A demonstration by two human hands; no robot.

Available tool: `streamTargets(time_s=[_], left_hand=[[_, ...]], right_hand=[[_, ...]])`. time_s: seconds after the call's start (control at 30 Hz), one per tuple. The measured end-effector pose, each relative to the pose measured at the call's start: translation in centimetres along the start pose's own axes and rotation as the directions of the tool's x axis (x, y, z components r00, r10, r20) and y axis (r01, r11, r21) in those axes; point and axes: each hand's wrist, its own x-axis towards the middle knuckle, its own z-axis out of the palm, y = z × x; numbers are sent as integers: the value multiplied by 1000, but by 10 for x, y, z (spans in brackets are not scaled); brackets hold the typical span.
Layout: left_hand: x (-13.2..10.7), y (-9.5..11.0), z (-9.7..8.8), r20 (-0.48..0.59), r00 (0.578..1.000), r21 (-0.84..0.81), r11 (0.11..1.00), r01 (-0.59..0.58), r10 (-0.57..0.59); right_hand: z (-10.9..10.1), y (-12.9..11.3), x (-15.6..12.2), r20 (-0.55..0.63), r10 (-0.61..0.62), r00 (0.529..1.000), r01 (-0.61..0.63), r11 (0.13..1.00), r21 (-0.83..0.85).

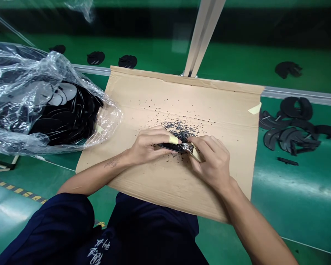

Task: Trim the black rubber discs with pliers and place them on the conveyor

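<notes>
My left hand (150,143) is closed around a flat black plastic part (173,147), a yellow tape wrap on its forefinger. My right hand (212,160) is closed on a small trimming tool (192,150) whose metal tip touches the part's edge. Both hands rest on a sheet of brown cardboard (165,184) lying over my lap. A heap of small black shavings (182,129) lies on the cardboard just beyond my fingers.
A clear plastic bag (22,84) full of black disc parts (66,114) sits at the left. Several curved black pieces (289,134) lie on the green surface (292,198) at the right. More black parts (127,61) rest beyond a metal rail (300,95).
</notes>
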Motion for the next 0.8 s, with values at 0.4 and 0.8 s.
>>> streamTargets(time_s=[0.4, 0.8], left_hand=[[0, -1, 2, 43, 999, -48, 999, -19, 21], [1, 2, -1, 107, 994, 87, 996, 9, -18]], right_hand=[[-5, -1, 0, -33, -80, 996, 74, 984, -159], [4, 7, 0, 83, 75, 994, -67, 993, -99]])
